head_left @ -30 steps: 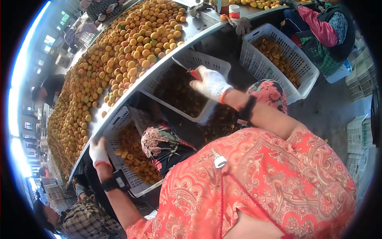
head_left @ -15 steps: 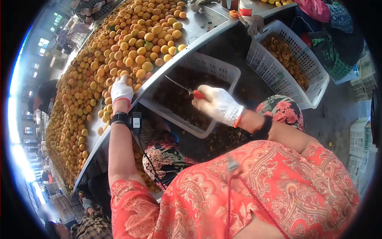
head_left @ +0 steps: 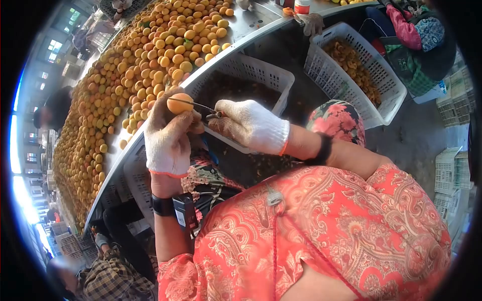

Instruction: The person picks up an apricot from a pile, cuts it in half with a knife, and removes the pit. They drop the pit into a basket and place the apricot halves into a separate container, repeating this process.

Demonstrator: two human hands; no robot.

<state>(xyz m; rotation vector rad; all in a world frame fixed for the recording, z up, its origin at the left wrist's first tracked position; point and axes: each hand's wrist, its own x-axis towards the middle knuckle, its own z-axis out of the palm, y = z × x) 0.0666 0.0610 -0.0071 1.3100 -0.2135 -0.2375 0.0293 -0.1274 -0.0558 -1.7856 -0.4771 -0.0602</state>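
Note:
My left hand [head_left: 168, 133], in a white glove with brownish fingers, grips an orange-yellow apricot [head_left: 179, 103] near the table edge. In my right hand [head_left: 251, 125], also gloved, is a small knife [head_left: 201, 106]; its thin blade reaches across the apricot, and the fingers hide most of the handle. Many apricots [head_left: 165, 50] are heaped on the metal table [head_left: 246, 37] beyond. Below my hands stands a white crate [head_left: 282, 83] with dark contents.
A second white crate [head_left: 319, 62] at the right holds orange-brown pieces. Beside it sits a person in a pink sleeve [head_left: 401, 27]. A red-and-white jar [head_left: 302, 6] and a glove [head_left: 312, 24] lie at the table's far edge. Another person in checked clothing [head_left: 113, 276] is at lower left.
My left hand has come back from the heap with an apricot in its fingers. My right hand has moved left, bringing the knife to the fruit.

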